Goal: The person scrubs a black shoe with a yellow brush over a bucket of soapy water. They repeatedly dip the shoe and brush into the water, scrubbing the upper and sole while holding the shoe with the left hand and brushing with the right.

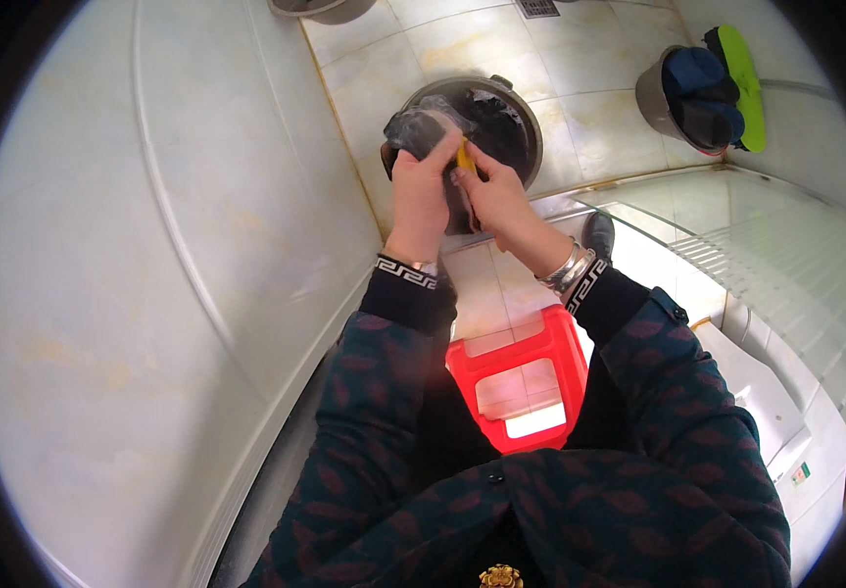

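Observation:
My left hand (423,187) grips a dark, wet item (459,206), perhaps a shoe, with whitish suds on its far end. Between the fingers of my right hand (492,187) is a small yellow object (465,158), held against that item; it may be a bar of soap or a brush handle. Both hands are over the near side of a round grey bucket (537,143) on the tiled floor. Dark contents with pale foam show inside the bucket. My palms hide much of the held item.
A red plastic stool (573,360) stands between my legs. At the upper right, a smaller grey bucket (652,99) holds blue and dark items beside a bright green brush-like object (742,88). A glass panel (746,257) lies to the right, a wall (232,184) to the left.

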A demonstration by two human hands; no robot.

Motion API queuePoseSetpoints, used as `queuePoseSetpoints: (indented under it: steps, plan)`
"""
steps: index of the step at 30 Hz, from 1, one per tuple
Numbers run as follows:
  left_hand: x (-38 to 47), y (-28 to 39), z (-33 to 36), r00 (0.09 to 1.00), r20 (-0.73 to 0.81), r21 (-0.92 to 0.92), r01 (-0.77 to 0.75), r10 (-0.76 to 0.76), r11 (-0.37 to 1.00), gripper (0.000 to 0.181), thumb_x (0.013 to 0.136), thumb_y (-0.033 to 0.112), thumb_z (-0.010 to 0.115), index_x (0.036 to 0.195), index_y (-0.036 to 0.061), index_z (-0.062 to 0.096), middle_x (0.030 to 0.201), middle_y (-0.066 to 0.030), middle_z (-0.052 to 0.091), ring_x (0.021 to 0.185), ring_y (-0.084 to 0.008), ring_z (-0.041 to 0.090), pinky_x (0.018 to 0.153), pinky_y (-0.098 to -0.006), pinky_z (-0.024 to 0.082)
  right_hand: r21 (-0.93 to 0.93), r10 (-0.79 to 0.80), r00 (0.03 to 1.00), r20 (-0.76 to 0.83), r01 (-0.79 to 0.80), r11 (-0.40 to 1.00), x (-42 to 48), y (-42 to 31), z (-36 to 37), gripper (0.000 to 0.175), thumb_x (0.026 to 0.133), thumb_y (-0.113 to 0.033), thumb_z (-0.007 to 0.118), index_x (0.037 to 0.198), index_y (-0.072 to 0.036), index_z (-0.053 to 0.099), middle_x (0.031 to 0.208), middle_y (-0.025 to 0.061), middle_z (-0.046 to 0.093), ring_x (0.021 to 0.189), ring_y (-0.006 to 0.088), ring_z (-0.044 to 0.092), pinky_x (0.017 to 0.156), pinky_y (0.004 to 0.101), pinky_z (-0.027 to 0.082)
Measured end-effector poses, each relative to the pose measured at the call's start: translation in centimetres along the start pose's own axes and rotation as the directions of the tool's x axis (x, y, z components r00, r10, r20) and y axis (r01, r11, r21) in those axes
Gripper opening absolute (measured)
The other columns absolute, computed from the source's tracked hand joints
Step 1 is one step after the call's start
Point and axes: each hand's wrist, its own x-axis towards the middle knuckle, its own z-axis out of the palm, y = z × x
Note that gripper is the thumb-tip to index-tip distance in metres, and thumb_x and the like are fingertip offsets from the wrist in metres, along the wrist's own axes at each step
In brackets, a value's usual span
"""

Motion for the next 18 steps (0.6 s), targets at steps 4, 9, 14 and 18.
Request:
queuePoseSetpoints:
  steps: [4, 9, 14, 18]
  plan:
    - [0.8, -0.5, -1.3, 0.970, -0.240, 0.034, 0.052, -0.042, 0.998, 0.019, 0.092, 0.021, 0.066, 0.100, 0.0042, 0.065, 0.091, -0.0017, 0.064, 0.079, -0.0119, 0.059, 0.065, -0.0282, 0.047, -0.009, -0.159, 0.984, 0.078, 0.160, 0.987, -3.0, -0.8, 1.5, 0.048, 0.091, -0.019, 0.057, 0.136, -0.005, 0.051, 0.114, 0.0281, 0.062, 0.105, 0.0387, 0.063, 0.090, 0.0375, 0.048]
    - [0.7, 0.0, -0.7, 0.957, -0.160, -0.269, 0.193, -0.241, 0.944, 0.036, 0.099, 0.035, 0.054, 0.107, 0.0016, 0.062, 0.100, -0.0061, 0.066, 0.086, -0.0185, 0.062, 0.073, -0.0335, 0.051, -0.086, -0.372, 0.928, -0.016, 0.369, 0.925, -1.9, -3.6, 0.0, 0.047, 0.090, -0.019, 0.058, 0.135, -0.006, 0.052, 0.104, 0.0287, 0.064, 0.095, 0.0396, 0.066, 0.081, 0.0378, 0.051]
    - [-0.3, 1.1, 0.3, 0.963, -0.115, -0.349, 0.192, -0.245, 0.917, 0.040, 0.101, 0.038, 0.046, 0.119, 0.0049, 0.059, 0.113, -0.0098, 0.065, 0.104, -0.0239, 0.061, 0.093, -0.0380, 0.049, -0.061, -0.318, 0.948, 0.018, 0.318, 0.946, -1.9, -4.9, -0.5, 0.047, 0.090, -0.018, 0.059, 0.135, -0.007, 0.052, 0.110, 0.0278, 0.063, 0.099, 0.0363, 0.066, 0.080, 0.0370, 0.052]
    - [-0.1, 0.9, -0.6, 0.958, -0.029, -0.337, 0.258, -0.284, 0.906, 0.037, 0.100, 0.034, 0.049, 0.120, 0.0042, 0.059, 0.113, -0.0096, 0.065, 0.102, -0.0246, 0.061, 0.090, -0.0375, 0.049, -0.165, -0.332, 0.942, 0.056, 0.337, 0.927, -2.5, -4.9, -0.8, 0.045, 0.090, -0.020, 0.059, 0.133, -0.008, 0.054, 0.099, 0.0280, 0.065, 0.089, 0.0383, 0.067, 0.074, 0.0402, 0.053]
